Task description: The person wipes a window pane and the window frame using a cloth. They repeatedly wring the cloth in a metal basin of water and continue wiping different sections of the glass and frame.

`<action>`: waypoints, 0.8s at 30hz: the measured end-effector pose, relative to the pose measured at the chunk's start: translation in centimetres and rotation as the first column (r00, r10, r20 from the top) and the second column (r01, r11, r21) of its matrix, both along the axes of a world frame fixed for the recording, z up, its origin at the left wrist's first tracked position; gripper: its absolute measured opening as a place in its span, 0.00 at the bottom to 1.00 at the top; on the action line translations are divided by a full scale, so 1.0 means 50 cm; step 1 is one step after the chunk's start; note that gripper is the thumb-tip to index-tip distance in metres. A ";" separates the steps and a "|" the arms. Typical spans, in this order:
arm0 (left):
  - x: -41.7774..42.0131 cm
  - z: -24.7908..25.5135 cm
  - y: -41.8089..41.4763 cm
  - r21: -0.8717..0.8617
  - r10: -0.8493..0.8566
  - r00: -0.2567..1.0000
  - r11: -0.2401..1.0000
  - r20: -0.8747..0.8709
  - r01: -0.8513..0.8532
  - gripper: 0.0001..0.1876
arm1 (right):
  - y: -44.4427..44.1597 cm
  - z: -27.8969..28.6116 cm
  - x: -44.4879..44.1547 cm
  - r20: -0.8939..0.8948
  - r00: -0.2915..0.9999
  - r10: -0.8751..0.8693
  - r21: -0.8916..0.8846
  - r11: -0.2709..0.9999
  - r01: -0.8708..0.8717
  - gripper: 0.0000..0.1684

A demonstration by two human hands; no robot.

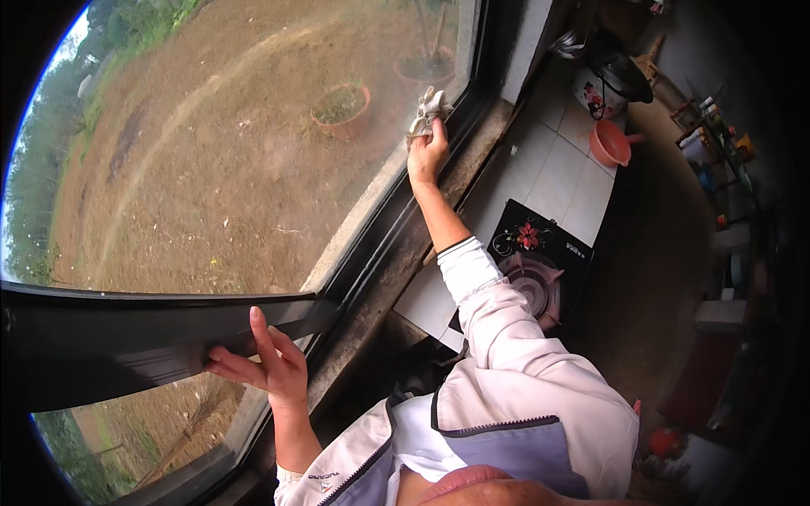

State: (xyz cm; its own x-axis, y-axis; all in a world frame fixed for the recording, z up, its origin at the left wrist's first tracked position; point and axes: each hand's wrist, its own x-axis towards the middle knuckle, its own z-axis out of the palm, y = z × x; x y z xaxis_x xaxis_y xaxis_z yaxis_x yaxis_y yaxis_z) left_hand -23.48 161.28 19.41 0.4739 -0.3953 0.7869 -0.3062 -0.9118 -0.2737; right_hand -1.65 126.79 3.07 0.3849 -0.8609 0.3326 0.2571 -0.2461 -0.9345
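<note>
A crumpled whitish cloth (pixel 428 117) is in my right hand (pixel 428 152), pressed against the window glass (pixel 253 145) low beside the black window frame (pixel 380 231). My left hand (pixel 275 373) has its fingers apart and holds nothing. Its fingertips rest on or close to the wide dark upright of the window frame (pixel 114 351); exact contact is hard to tell. Under the glass runs a rough, stained sill (pixel 405 269). Outside, bare earth and potted plants show through the pane.
Right of the sill, a tiled counter (pixel 547 167) bears a black gas stove (pixel 528 253) under my right forearm. Farther along are a pink plastic dipper (pixel 610 142) and a floral pot (pixel 595 95) with a dark lid. Cluttered shelving (pixel 715 152) stands across the dim floor.
</note>
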 end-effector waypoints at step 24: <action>-0.006 0.003 -0.004 -0.017 0.032 0.999 0.999 -0.021 -0.032 0.18 | 0.019 -0.034 -0.085 -0.310 0.949 0.061 -0.138 0.985 -0.108 0.13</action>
State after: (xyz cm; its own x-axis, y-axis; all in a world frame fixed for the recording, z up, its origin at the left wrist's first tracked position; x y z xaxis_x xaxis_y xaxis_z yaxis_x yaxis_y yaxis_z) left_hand -23.77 161.08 19.55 0.5026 -0.3665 0.7830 -0.2824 -0.9256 -0.2520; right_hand -5.90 127.73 1.39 0.5569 -0.7696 0.3123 -0.0067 -0.3802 -0.9249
